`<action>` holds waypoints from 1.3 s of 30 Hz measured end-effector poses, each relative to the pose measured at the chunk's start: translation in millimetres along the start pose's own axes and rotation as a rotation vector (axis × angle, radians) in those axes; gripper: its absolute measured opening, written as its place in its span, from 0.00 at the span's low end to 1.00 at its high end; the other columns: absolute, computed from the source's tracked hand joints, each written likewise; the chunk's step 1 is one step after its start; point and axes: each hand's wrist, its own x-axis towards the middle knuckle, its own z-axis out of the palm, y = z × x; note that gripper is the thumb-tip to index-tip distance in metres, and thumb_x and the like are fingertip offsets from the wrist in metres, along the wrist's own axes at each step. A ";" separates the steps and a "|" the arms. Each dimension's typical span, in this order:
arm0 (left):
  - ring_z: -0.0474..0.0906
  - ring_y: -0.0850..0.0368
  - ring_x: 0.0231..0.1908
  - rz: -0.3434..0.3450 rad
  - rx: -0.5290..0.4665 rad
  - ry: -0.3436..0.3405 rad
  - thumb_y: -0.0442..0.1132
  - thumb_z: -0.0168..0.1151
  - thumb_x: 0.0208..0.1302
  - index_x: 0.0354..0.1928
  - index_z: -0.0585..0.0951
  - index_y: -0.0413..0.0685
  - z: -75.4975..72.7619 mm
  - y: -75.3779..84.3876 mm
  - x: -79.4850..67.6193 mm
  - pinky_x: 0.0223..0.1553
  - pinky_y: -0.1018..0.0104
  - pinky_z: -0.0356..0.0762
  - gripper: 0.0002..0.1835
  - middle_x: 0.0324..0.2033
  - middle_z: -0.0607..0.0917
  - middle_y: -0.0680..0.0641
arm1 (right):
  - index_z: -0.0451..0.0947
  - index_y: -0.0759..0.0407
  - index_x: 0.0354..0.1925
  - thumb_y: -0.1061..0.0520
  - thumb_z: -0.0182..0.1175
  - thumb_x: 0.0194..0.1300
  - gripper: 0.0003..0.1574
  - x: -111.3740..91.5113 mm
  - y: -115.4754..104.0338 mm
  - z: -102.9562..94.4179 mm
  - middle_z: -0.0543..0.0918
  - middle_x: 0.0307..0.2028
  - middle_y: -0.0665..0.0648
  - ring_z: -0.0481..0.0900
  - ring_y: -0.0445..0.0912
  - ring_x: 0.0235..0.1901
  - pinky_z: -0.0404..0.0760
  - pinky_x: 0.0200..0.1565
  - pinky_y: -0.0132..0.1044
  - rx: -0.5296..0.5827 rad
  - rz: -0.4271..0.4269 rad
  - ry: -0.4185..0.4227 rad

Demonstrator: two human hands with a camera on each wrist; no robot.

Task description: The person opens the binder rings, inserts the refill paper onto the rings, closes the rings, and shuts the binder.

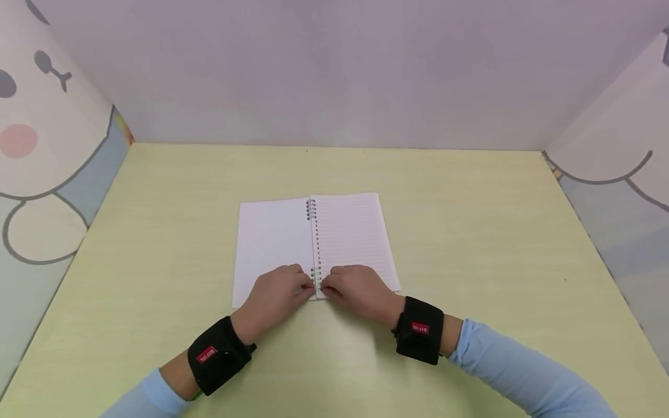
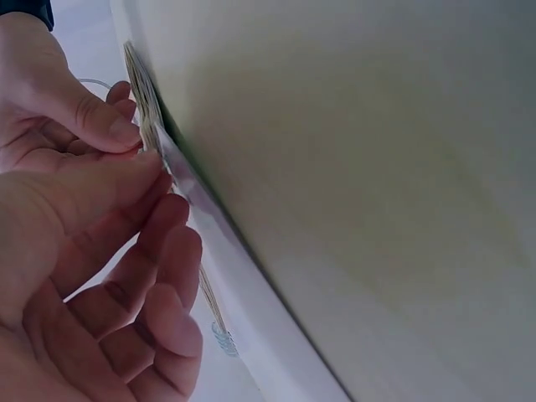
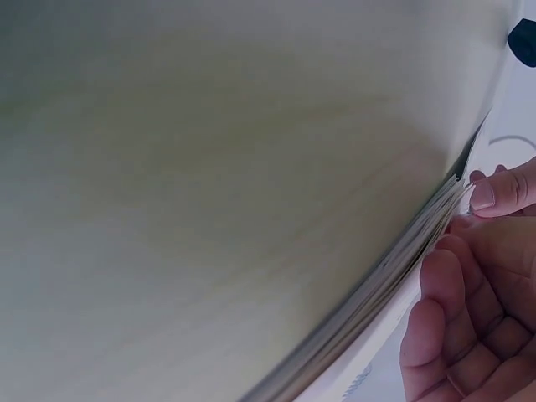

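Note:
An open ring-bound notebook (image 1: 274,244) lies on the table, with a blank page on the left and a lined page (image 1: 352,232) on the right. Metal rings (image 1: 310,209) show at the top and bottom of its spine, with bare punched holes between. My left hand (image 1: 277,296) pinches at the bottom end of the spine, thumb and index finger together. Just across from it, the right hand (image 1: 363,290) pinches at the same end with curled fingers. The stacked page edges (image 3: 394,268) show beside the fingertips in the right wrist view. The fingers partly hide the lower rings.
A pale yellow table (image 1: 470,232) surrounds the notebook. A plain light wall (image 1: 334,75) rises behind it, and panels with cartoon drawings (image 1: 47,116) stand on either side. Each wrist wears a black band (image 1: 420,331).

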 end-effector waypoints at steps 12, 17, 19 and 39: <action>0.74 0.59 0.25 -0.012 0.013 0.000 0.38 0.67 0.56 0.30 0.89 0.46 1.4 -0.1 1.1 0.25 0.63 0.78 0.05 0.25 0.84 0.51 | 0.87 0.57 0.32 0.62 0.64 0.59 0.05 0.6 -0.9 0.1 0.87 0.27 0.53 0.82 0.44 0.28 0.84 0.33 0.40 -0.013 -0.019 0.003; 0.77 0.57 0.28 -0.088 -0.012 0.022 0.39 0.66 0.57 0.31 0.89 0.47 -2.4 -5.2 -2.2 0.28 0.60 0.80 0.05 0.26 0.86 0.50 | 0.87 0.56 0.31 0.61 0.64 0.58 0.05 4.4 0.9 0.3 0.85 0.24 0.52 0.80 0.43 0.25 0.82 0.30 0.39 -0.037 -0.022 0.022; 0.79 0.56 0.30 -0.125 -0.012 0.041 0.39 0.66 0.58 0.31 0.89 0.47 -5.5 -9.8 -4.5 0.30 0.59 0.81 0.06 0.28 0.87 0.49 | 0.87 0.55 0.30 0.60 0.64 0.58 0.05 8.1 0.6 0.7 0.85 0.23 0.51 0.79 0.43 0.23 0.81 0.29 0.39 -0.051 -0.031 0.044; 0.77 0.36 0.49 -0.538 -0.182 0.040 0.46 0.57 0.65 0.48 0.81 0.27 -34.4 -59.3 -33.0 0.50 0.40 0.76 0.24 0.47 0.84 0.28 | 0.83 0.47 0.38 0.61 0.59 0.60 0.11 40.7 -23.5 21.4 0.82 0.30 0.46 0.74 0.42 0.31 0.70 0.31 0.32 -0.469 -0.225 -0.119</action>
